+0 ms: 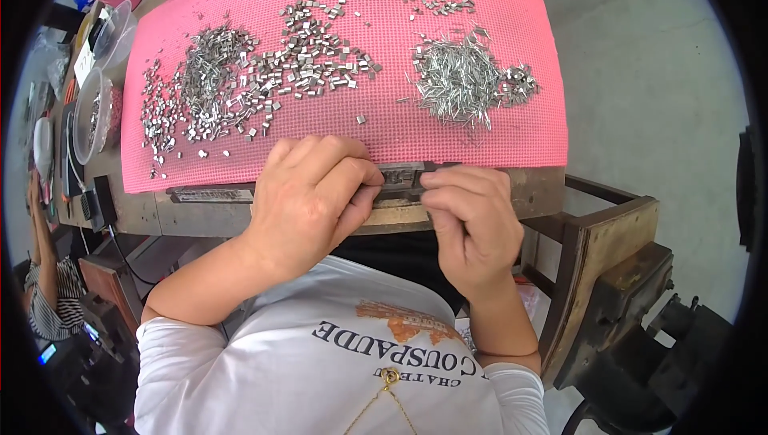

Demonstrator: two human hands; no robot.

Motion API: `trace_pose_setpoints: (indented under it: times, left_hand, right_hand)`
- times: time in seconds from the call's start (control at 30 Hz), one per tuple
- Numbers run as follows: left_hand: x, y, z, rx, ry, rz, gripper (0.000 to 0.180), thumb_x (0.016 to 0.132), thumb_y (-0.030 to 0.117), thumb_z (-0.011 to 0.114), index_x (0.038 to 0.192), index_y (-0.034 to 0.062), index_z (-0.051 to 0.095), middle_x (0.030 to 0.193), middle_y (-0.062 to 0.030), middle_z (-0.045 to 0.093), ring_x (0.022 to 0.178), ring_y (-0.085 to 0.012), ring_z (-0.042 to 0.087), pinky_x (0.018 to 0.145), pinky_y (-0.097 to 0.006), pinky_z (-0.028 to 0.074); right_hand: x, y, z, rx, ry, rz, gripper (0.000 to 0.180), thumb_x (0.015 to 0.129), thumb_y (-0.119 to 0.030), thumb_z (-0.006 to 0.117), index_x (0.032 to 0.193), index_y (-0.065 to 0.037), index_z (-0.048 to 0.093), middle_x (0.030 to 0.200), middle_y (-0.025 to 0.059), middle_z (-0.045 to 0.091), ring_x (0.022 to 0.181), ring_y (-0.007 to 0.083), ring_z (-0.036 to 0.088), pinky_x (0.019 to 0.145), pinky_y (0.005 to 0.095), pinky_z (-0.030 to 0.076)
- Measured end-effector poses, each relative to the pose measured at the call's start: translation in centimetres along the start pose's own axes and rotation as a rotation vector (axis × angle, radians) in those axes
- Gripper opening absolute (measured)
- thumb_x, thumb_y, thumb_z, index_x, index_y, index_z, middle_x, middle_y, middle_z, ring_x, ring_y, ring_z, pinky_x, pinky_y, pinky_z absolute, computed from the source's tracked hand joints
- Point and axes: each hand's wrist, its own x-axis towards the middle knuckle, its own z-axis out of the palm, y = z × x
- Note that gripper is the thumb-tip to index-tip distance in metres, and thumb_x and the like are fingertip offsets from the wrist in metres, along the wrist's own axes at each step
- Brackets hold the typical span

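My left hand (314,195) and my right hand (468,219) meet at the near edge of the bench, both pinching a dark metal bar-shaped jig (402,177) that lies along the edge. The fingers of both hands cover most of it. Just beyond the hands a pink mesh mat (384,127) covers the bench top. On the mat lie a pile of small silver block-shaped pieces (308,63), a heap of thinner silver clips (210,67) to its left, and a heap of thin silver pins (460,79) to the right.
A second dark metal bar (212,193) lies on the bench edge left of my hands. Clear plastic bowls (92,111) with metal parts stand at the left. Another person in a striped top (50,295) sits at far left. A wooden frame (608,267) stands at right.
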Motion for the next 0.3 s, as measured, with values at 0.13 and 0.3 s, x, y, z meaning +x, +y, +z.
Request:
trace_pose_setpoints:
  times: [0.13, 0.3]
  left_hand:
    - [0.1, 0.2, 0.2, 0.095, 0.008, 0.045, 0.023, 0.076, 0.011, 0.08, 0.096, 0.0123, 0.068, 0.099, 0.0006, 0.065, 0.085, -0.0193, 0.062, 0.077, -0.036, 0.042]
    - [0.2, 0.3, 0.0, 0.206, -0.006, 0.088, 0.022, 0.078, 0.014, 0.078, 0.097, 0.0142, 0.067, 0.102, 0.0005, 0.065, 0.085, -0.0187, 0.062, 0.077, -0.036, 0.042]
  right_hand:
    - [0.0, 0.3, 1.7, -0.082, -0.002, -0.042, 0.019, 0.081, -0.008, 0.079, 0.099, -0.012, 0.073, 0.105, 0.0011, 0.073, 0.098, 0.024, 0.065, 0.089, 0.0385, 0.04]
    - [0.0, 0.6, 2.6, -0.111, -0.029, -0.005, 0.019, 0.082, -0.01, 0.08, 0.099, -0.015, 0.074, 0.107, -0.0006, 0.072, 0.104, 0.0227, 0.063, 0.095, 0.0408, 0.036]
